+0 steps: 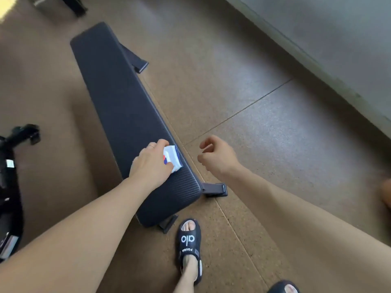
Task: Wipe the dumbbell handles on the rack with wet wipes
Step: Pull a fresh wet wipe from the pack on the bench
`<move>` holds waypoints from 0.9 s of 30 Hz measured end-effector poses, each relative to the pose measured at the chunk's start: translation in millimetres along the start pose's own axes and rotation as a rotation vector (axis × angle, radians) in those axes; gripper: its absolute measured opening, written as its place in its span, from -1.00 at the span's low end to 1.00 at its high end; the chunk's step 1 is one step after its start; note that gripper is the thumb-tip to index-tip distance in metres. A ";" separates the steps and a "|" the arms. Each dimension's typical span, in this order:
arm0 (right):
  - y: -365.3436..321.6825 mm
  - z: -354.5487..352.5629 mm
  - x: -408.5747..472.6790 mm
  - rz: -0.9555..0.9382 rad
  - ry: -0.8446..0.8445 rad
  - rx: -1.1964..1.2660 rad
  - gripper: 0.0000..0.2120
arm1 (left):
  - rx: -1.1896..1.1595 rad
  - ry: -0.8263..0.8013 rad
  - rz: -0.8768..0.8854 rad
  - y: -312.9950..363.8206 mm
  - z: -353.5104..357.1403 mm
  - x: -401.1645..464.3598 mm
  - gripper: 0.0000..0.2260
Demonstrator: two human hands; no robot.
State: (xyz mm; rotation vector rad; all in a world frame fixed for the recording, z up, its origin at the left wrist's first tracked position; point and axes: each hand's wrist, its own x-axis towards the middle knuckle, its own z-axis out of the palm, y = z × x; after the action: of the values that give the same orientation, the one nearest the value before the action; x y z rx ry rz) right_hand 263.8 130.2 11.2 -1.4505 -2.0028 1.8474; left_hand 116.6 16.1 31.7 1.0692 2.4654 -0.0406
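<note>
A white and blue wet-wipe pack (173, 157) lies on the near end of a long dark padded bench (118, 98). My left hand (151, 164) grips the pack from the left, fingers curled over it. To the right of the bench my right hand (215, 156) hovers above the floor, fingers loosely curled, holding nothing. No dumbbell handles show plainly; dark equipment (10, 182) with metal parts sits at the left edge.
The bench stands on brown cork-like floor tiles (254, 123), its feet (214, 189) sticking out at the near end. A grey wall base (317, 66) runs along the upper right. My feet in black slides (189, 248) stand just before the bench.
</note>
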 end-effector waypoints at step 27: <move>49.0 178.5 107.8 -0.245 -0.045 -0.521 -0.53 | 0.543 0.074 0.442 -138.9 91.4 106.8 -0.50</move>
State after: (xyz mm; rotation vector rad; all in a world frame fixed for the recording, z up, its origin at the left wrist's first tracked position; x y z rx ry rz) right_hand 125.3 57.9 -135.3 -1.1759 -2.6786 1.3319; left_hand -8.7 -26.1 -115.2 1.8486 2.2722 -0.5652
